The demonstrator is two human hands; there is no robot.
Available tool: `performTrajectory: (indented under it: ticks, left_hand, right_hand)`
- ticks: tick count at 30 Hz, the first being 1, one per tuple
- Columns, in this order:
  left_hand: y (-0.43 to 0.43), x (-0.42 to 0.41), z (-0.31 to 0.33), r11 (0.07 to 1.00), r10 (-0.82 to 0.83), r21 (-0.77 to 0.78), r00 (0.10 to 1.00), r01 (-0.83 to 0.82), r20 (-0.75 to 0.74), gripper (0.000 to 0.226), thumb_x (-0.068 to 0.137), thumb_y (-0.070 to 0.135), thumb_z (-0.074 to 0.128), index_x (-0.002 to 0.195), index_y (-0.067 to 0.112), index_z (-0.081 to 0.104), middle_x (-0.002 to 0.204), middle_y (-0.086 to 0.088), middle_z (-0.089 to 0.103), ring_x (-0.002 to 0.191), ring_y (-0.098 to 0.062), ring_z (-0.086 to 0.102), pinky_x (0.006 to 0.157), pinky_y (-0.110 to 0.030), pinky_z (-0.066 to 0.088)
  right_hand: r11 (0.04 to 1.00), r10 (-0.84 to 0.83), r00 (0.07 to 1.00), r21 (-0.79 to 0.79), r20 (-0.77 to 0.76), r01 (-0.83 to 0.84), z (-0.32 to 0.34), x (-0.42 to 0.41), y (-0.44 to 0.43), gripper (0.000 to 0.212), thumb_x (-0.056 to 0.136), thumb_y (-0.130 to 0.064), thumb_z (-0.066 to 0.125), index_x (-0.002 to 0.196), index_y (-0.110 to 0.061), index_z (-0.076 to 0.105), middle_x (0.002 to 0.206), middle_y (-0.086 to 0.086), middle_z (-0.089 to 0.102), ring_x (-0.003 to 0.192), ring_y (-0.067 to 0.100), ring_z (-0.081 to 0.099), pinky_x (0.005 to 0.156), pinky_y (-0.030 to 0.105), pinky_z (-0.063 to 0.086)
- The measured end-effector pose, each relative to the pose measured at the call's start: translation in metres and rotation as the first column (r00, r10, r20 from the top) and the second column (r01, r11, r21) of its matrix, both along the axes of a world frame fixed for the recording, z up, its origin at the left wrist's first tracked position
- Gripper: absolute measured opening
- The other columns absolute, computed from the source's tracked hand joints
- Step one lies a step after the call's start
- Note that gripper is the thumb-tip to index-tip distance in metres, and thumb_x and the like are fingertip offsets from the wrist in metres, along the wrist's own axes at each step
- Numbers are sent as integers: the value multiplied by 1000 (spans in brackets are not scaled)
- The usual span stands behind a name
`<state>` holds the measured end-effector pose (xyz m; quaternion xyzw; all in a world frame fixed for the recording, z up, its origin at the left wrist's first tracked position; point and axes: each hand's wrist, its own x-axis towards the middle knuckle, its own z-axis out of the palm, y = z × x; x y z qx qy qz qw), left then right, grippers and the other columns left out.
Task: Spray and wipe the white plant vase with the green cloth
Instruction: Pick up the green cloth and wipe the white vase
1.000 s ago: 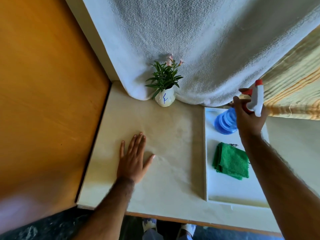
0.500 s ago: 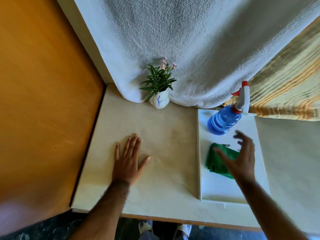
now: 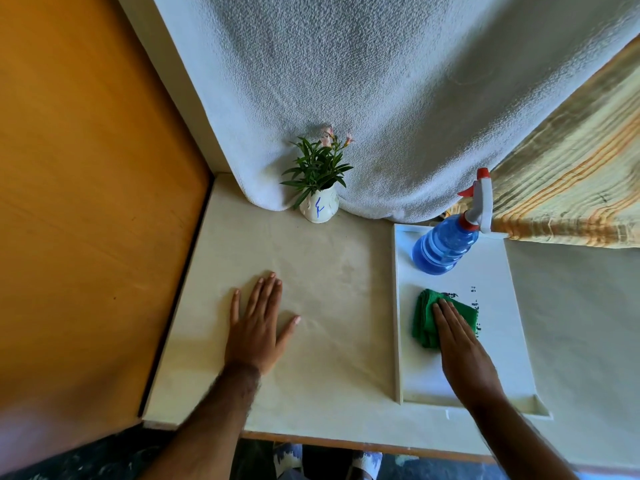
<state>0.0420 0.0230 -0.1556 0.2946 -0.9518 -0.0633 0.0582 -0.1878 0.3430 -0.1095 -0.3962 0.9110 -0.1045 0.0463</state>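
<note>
The small white plant vase (image 3: pixel 319 208) with a blue mark and green leaves stands at the back of the table against the hanging towel. A blue spray bottle (image 3: pixel 444 245) with a white and red trigger stands at the far end of a white tray (image 3: pixel 491 271). The folded green cloth (image 3: pixel 425 317) lies in the tray's middle. My right hand (image 3: pixel 462 348) lies flat on top of the cloth, fingers straight, covering its right part. My left hand (image 3: pixel 258 326) rests palm down on the cream tabletop, fingers spread, holding nothing.
A white towel (image 3: pixel 381 98) hangs behind the vase, with a striped yellow fabric (image 3: pixel 571 188) to its right. An orange wooden panel (image 3: pixel 86 202) borders the table on the left. The table's front edge (image 3: pixel 346 441) runs near my body.
My right hand let go of the spray bottle, which now stands in the tray, and came down flat onto the green cloth. My left hand has stayed put.
</note>
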Motion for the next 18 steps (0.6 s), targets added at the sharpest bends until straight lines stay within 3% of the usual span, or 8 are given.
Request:
performTrajectory:
  ticks: [3,5,7,9,13,18]
  left_hand:
    - [1,0,-1,1000,2,7,1000,-2,-24,81,99,66,41,164,18,32,174,-2,30,159,-19,30,126,-63,28]
    - [1,-1,-1,1000,-2,12,1000,2,-25,81,99,66,41,164,18,32,174,-1,29,159,-19,30,126,-63,28]
    - [0,-1,-1,1000,-4,16,1000,4,-15,81,99,66,40,164,17,33,174,-1,29,159,-19,30,126,-63,28]
    - [-1,-1,0,1000,-5,15,1000,5,-3,81,100,66,39,164,16,33,174,-1,29,159,-19,30,126,-63,28]
    - [-2,0,-3,1000,-12,15,1000,12,-7,81,100,66,39,164,17,32,174,-2,30,159,-19,31,127,-62,27]
    - [-4,1,-8,1000,-18,5,999,18,30,83,102,68,34,167,19,22,176,-2,23,162,-20,22,129,-62,24]
  right_hand:
    - [986,-130,990,-101,51,135,18,4,-10,74,72,22,71,140,-3,56,141,19,61,119,39,66,93,50,56]
    - [970,-100,993,-216,58,110,30,10,-21,76,71,23,70,140,-7,57,138,16,64,115,35,68,94,45,55]
    - [956,50,997,-293,54,-32,40,19,-44,77,72,23,65,141,-9,55,142,14,61,122,30,64,102,41,51]
    - [916,246,969,-330,9,-230,48,28,-80,64,83,16,57,143,-7,56,148,13,56,133,28,56,112,40,44]
    - [793,496,855,-323,-152,-517,55,16,-167,46,99,-1,35,139,2,58,146,20,56,136,36,53,115,49,40]
    - [723,582,759,-241,-293,-647,54,-20,-239,37,99,1,49,134,6,61,141,25,59,131,40,56,111,54,45]
